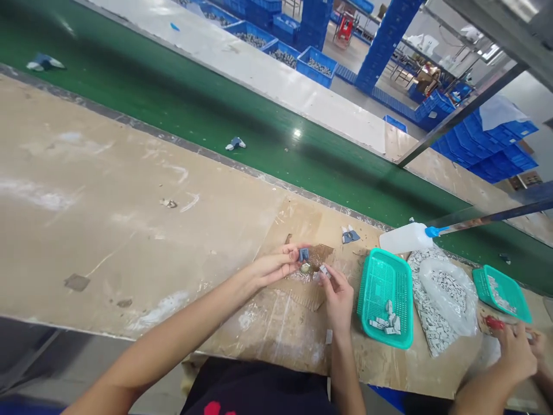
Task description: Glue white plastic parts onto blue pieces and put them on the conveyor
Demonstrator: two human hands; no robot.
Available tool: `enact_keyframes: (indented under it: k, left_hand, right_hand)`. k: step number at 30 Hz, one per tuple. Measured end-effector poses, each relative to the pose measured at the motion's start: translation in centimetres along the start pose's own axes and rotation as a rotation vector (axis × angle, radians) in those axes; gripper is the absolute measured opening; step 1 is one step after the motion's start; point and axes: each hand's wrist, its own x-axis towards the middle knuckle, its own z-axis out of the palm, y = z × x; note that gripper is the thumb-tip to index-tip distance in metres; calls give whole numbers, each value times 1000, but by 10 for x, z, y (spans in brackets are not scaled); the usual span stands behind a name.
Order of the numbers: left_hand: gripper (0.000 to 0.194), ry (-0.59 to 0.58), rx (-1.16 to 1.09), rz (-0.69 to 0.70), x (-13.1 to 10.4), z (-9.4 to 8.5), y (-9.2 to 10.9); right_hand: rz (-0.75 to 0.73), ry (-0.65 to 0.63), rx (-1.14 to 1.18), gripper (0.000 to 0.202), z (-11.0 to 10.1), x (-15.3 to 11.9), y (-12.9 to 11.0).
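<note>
My left hand [290, 262] pinches a small dark blue block-like part [304, 254] over a stained piece of cardboard [309, 294]. Just to the right, my right hand [337, 289] grips a small light grey piece [324, 270] between thumb and fingers. The two pieces are apart. A small round yellowish item [305, 268] lies between the hands, on the wet-looking brown patch. Beside my right hand stands a green plastic basket [363, 294] with several light grey pieces [391, 320] in its near end.
A white squeeze bottle [404, 238] lies behind the basket. Next to it is a plastic bag [436, 311] of small pieces. A blue-and-white part [349, 234] rests near the green conveyor belt [190, 127], which carries another [235, 143]. At right, a co-worker's hands [518, 351] work near a second green basket [518, 302].
</note>
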Motion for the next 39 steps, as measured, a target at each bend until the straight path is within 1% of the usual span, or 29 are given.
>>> enact_keyframes:
  k: [2,4,6,8,11,13,14,18,19,21,23,26,31,35,37,39]
  left_hand:
    - [24,49,2,34,-2,5,4]
    - [15,100,-29,95,-3,10,9]
    - [16,142,-65,149,-3,14,14]
    - [20,165,-82,189,-2,16,16]
    - [18,164,-83,230,-2,13,15]
    - [8,129,-69,245,-1,10,11]
    - [9,103,-60,251,0,8,9]
    - [45,28,-19,270,1,3,3]
    - [50,21,-10,269,1,3,3]
    - [52,10,3,249,1,3,4]
    - [50,1,3,217,0,5,5]
    - [42,18,-18,178,-1,5,6]
    - [34,41,-26,163,-2,5,2]
    - [32,34,-2,191,-2,5,-1]
    - [30,52,51,225,-3,5,-2]
    - [28,113,159,286,-4,6,-3]
  right_hand:
    - [-33,5,-103,40,4,0,2]
    - [-51,5,-157,41,7,0,6]
    - [-83,-25,-198,40,10,1,9]
    - [-147,-60,-258,38,10,1,11]
    - [-316,-45,-375,33,10,2,10]
    - [-418,-5,-430,31,10,2,8]
    - [-453,10,-448,31,11,2,7]
    - [-560,27,-482,26,14,2,9]
    - [-583,27,-486,25,14,1,10]
    - [-620,30,-495,23,15,1,12]
    - [-630,34,-511,23,16,1,13]
    - [-609,20,-525,23,17,0,13]
    - [-631,9,-531,22,19,0,13]
    - [-592,12,-505,22,19,-2,11]
    - [-576,60,-449,21,17,-3,7]
    - [-552,130,-378,22,15,-5,1]
